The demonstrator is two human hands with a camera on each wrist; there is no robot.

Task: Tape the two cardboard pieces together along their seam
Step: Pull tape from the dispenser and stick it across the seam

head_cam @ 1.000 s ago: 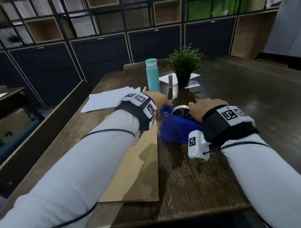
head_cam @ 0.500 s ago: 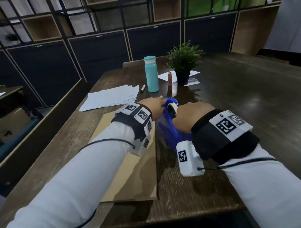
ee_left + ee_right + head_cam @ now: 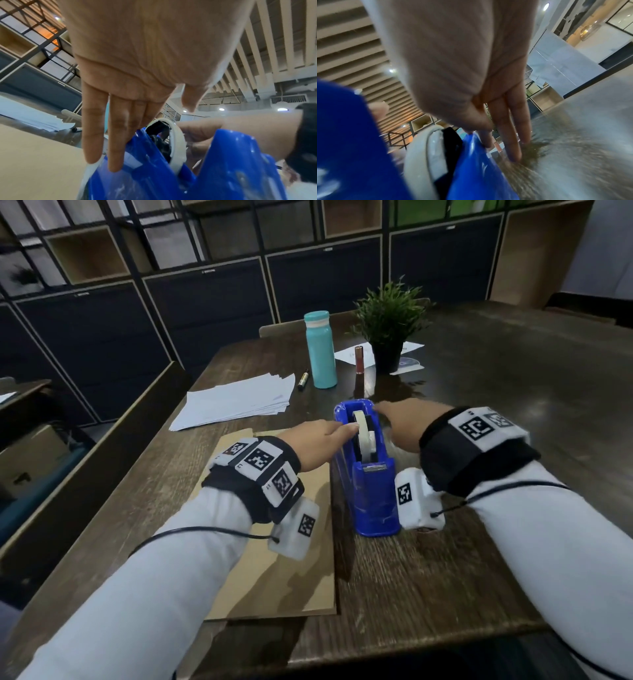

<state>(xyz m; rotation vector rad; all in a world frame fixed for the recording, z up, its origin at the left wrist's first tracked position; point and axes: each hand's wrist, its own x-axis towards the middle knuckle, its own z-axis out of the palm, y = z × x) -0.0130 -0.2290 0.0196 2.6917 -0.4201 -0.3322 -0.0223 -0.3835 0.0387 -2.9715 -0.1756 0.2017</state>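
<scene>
1. The tape dispenser (image 3: 368, 470) stands on the bench (image 3: 479, 559) with its long axis running from 6 o'clock to 12 o'clock in the head view. Its cutter end points toward the person at 6 o'clock.

2. The tape roll (image 3: 364, 436) sits on edge in the dispenser's slot, in line with that axis.

3. The left hand (image 3: 317, 440) flanks the dispenser at 9 o'clock. In the left wrist view its fingers (image 3: 102, 135) are straight, pointing down along the blue side wall. The thumb lies at the top of the roll. It appears to brace the dispenser rather than clasp it.

4. The right hand (image 3: 407, 422) flanks the dispenser at 3 o'clock. In the right wrist view its fingers (image 3: 513, 135) are likewise extended, with tips reaching the bench beside the base. The thumb rests on the blue rim next to the roll. No free end of tape is visibly pinched by either hand.

5. The cardboard (image 3: 274, 559) lies flat on the bench at 9 o'clock of the dispenser, touching or just beside its base, mostly under the left forearm. The seam between the two pieces cannot be made out.

6. Judgement: both hands are equally near the roll. The coming move turns on drawing tape toward 6 o'clock over the cutter, then carrying it left to the cardboard.
</scene>
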